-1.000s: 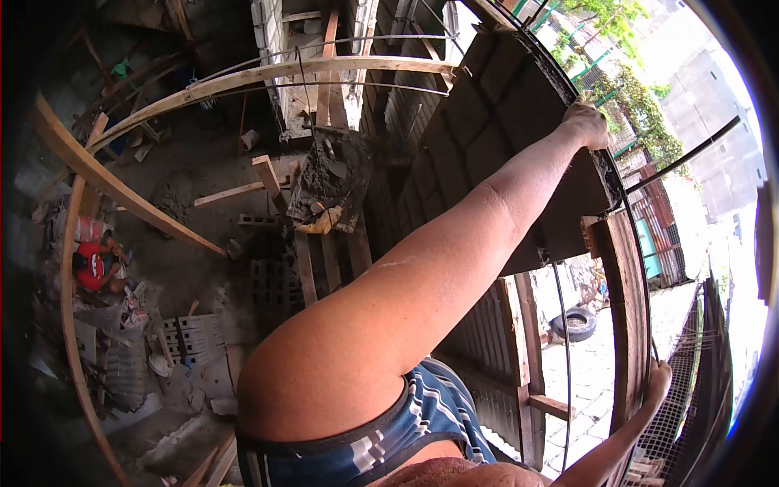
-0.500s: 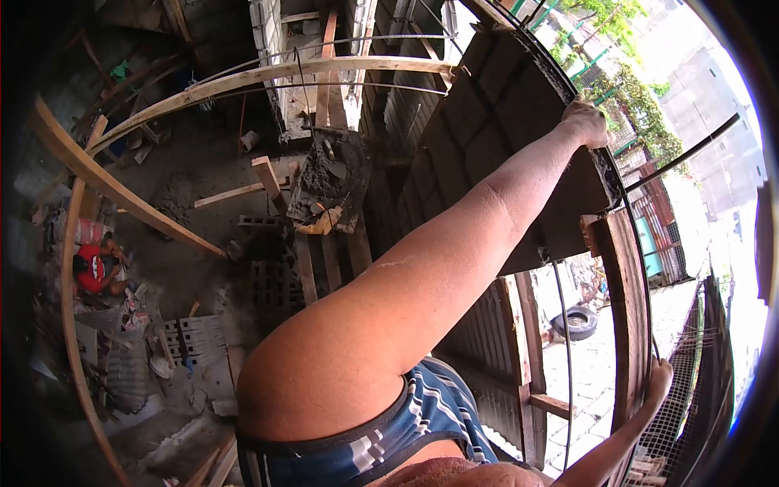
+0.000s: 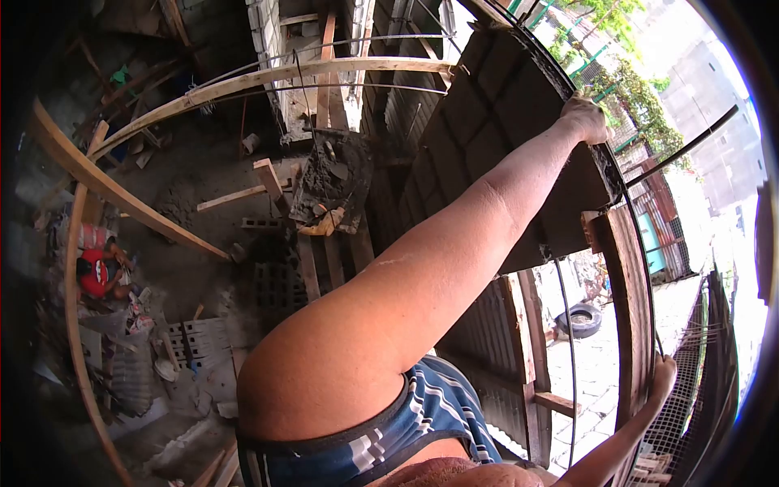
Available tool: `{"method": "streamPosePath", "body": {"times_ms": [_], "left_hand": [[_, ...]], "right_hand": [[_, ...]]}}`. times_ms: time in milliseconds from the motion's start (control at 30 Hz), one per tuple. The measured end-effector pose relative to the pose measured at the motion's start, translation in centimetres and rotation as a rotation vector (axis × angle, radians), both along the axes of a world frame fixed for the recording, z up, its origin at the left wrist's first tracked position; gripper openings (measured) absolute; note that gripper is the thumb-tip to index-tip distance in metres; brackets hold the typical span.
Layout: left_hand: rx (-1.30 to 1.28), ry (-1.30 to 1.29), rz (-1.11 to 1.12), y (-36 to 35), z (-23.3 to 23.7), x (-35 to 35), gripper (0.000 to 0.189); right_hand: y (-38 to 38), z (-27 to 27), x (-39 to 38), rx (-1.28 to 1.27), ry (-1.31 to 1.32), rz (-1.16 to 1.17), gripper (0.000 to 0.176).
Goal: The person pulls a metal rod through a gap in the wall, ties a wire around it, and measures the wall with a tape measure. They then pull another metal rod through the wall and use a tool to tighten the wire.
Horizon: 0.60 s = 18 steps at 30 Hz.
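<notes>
My left arm stretches across the view to a dark block wall (image 3: 479, 122). There my left hand (image 3: 586, 119) is closed over the wall's top edge, where a dark bar runs along; what lies under its fingers is hidden. At the lower right, my right hand (image 3: 663, 380) is closed round a long thin steel bar (image 3: 645, 260), beside an upright wooden post (image 3: 631, 325). That bar passes close along the post toward the wall's end. Another dark rod (image 3: 690, 142) sticks out sideways beyond the wall.
Below, a mortar board (image 3: 331, 183) holds wet mortar and a trowel. Curved-looking timbers (image 3: 268, 75) cross the space at left. A person in a red top (image 3: 99, 274) crouches on the floor near rubble. Outside lie a tyre (image 3: 578, 321) and wire mesh (image 3: 673, 422).
The view has shifted very slightly. Both hands stay in almost the same places, still closed.
</notes>
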<state>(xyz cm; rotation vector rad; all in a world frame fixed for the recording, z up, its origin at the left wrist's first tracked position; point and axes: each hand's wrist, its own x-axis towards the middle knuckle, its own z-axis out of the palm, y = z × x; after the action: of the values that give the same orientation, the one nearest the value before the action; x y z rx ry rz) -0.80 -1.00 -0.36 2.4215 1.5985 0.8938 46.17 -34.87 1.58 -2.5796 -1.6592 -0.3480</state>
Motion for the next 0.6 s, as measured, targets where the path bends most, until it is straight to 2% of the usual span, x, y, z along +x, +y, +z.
{"method": "streamPosePath", "body": {"times_ms": [233,600], "left_hand": [[0.010,0.004,0.006,0.0,0.0,0.1,0.051],[-0.003,0.007,-0.006,-0.1,0.0,0.0,0.053]], "right_hand": [[0.1,-0.5,0.8,0.063,0.006,0.033,0.038],[0.3,-0.7,1.8,0.031,0.022,0.028,0.037]]}}
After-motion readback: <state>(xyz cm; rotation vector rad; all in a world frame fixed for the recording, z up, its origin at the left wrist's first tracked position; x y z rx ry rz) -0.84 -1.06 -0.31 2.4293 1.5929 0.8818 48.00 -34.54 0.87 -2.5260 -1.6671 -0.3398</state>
